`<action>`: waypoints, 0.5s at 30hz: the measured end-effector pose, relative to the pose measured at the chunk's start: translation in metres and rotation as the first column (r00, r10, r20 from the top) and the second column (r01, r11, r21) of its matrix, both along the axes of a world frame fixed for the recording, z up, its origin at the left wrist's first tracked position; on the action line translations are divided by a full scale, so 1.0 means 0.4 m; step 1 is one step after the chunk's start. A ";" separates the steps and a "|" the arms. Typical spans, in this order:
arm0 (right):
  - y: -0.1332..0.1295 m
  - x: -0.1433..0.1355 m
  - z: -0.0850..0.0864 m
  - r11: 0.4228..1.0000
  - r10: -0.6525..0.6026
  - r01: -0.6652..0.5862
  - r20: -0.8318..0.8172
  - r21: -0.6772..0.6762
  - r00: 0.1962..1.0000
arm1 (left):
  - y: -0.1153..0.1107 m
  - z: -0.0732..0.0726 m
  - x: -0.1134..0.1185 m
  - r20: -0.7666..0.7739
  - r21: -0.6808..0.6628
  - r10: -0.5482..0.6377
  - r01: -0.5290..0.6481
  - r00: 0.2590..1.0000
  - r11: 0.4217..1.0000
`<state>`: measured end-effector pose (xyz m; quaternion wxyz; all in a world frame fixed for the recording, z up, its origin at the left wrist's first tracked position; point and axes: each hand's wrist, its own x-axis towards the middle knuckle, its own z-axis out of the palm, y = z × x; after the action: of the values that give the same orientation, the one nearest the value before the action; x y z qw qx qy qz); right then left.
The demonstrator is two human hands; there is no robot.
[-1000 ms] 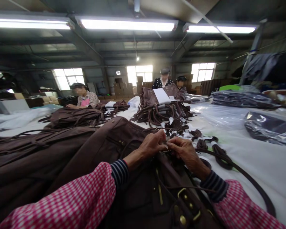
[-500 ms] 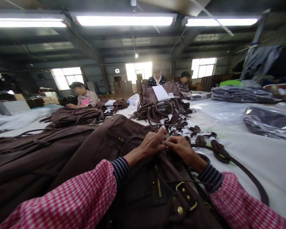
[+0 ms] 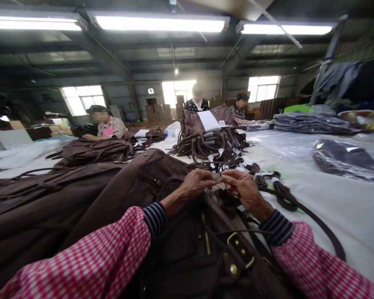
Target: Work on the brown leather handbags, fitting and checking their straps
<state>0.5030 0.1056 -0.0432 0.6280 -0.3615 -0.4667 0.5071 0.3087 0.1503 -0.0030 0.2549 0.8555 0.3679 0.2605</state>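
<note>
A dark brown bag [image 3: 174, 241] with brass buckles and a zip lies in front of me. Above its upper edge, my left hand [image 3: 197, 182] is closed, thumb against fingertips, on something too small to make out. Close to its right, my right hand [image 3: 241, 187] pinches something small and thin that I cannot identify. The fingertips of both hands nearly meet. A brown strap [image 3: 318, 220] curves out to the right over the white table surface.
More brown bags [image 3: 50, 207] lie at the left. Beyond my hands stands a stack of brown bags [image 3: 205, 124] beside coiled straps [image 3: 283, 192] with white wraps. Plastic-wrapped bags [image 3: 345, 160] lie at the right. Three people are at the far side.
My right hand has lifted a little and turned, its fingers more spread. My left hand has shifted slightly left, and the view has moved a little.
</note>
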 end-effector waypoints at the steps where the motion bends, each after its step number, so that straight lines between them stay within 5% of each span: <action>1: 0.002 0.002 0.001 1.000 -0.009 0.009 -0.019 0.010 1.000 | 0.000 0.000 0.001 0.014 -0.005 0.004 -0.004 1.000 1.000; 6: 0.004 0.002 0.001 0.996 -0.032 0.033 -0.006 0.087 0.999 | -0.001 -0.002 0.005 0.081 -0.046 0.026 -0.022 0.996 0.999; 15: -0.010 -0.006 0.001 0.998 0.058 -0.063 0.171 0.025 0.984 | -0.004 -0.006 0.010 0.123 -0.047 0.036 -0.031 0.992 0.998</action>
<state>0.5006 0.1017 -0.0427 0.5754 -0.3798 -0.5370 0.4861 0.3128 0.1486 -0.0054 0.2920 0.8254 0.3714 0.3092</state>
